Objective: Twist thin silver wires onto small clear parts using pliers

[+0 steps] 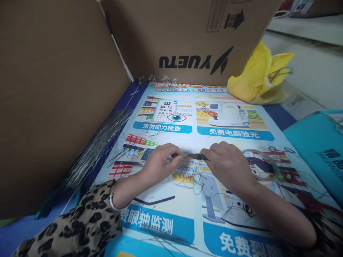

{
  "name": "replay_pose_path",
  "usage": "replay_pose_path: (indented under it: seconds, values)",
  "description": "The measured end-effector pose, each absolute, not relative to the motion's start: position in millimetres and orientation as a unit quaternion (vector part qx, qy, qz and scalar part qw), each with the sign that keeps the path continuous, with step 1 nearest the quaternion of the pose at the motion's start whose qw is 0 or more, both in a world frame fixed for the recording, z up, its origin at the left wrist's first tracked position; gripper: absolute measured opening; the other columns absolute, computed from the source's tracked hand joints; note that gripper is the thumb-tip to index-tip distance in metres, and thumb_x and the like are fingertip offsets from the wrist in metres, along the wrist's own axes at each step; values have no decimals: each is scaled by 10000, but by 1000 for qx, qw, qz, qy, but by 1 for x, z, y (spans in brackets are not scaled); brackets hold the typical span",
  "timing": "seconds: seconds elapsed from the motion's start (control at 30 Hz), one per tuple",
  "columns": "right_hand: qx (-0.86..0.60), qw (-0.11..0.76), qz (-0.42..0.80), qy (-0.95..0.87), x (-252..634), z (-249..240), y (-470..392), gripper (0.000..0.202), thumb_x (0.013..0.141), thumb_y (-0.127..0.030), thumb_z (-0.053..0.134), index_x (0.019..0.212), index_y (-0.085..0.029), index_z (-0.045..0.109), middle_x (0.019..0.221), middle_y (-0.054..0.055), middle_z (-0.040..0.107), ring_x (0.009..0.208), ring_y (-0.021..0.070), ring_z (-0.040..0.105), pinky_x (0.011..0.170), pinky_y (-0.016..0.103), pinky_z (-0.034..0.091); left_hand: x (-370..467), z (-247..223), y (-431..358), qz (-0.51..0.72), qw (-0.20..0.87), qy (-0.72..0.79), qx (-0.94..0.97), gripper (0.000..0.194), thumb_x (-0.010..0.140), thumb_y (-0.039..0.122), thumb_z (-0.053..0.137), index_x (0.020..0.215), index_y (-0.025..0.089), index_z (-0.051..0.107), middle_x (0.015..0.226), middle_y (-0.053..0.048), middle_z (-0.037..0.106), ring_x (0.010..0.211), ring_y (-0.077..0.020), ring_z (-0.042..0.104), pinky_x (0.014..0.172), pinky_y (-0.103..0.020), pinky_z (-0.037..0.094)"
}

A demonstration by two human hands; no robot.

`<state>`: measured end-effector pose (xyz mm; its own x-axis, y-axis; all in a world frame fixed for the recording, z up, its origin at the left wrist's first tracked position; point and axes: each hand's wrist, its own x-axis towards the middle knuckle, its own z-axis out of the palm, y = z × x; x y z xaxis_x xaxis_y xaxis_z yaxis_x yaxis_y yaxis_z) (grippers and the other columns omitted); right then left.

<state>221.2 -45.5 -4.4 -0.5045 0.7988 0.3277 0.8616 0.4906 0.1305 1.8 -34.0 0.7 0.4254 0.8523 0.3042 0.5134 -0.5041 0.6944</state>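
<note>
Pinches a dark slender tool (pixel 197 156) in the right grip (pixel 229 165), pointing toward the left grip (pixel 160 160); cannot tell whether pinching its tip there too. Has thin looped wires (pixel 197 180) just below both, on a printed sheet (pixel 198 214); a wire coil (pixel 276 170) just beside the right grip; a wire bundle (pixel 99 148) left of the left; well beyond, a yellow bag (pixel 252 78) and cardboard box (pixel 187 32).

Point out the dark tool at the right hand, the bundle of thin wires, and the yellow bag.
Dark tool (pixel 197 156): head view, on its exposed slim part.
Bundle of thin wires (pixel 97 148): head view, middle of its length.
Yellow bag (pixel 253 81): head view, on its front side.
</note>
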Motion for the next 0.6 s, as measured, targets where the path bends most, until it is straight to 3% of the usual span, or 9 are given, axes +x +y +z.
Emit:
replay_pose_path:
  seconds: [0.37, 0.6]
  values:
    - [-476, 87, -243, -841, 221, 6, -53, 128, 796, -149, 517, 856, -195, 620, 686, 42, 523, 709, 191, 397, 646, 328, 211, 0, 1, -31, 305, 261, 446, 800, 29, 775, 193, 588, 796, 185, 570, 738, 11, 623, 689, -113, 571, 659, -245, 443]
    - [-497, 67, -197, -842, 214, 5, -53, 94, 789, -141, 520, 771, -198, 593, 680, 44, 533, 693, 192, 396, 627, 328, 193, 2, 4, -32, 285, 313, 473, 772, 153, 747, 202, 630, 873, 197, 543, 721, 32, 630, 678, -113, 590, 638, -238, 433]
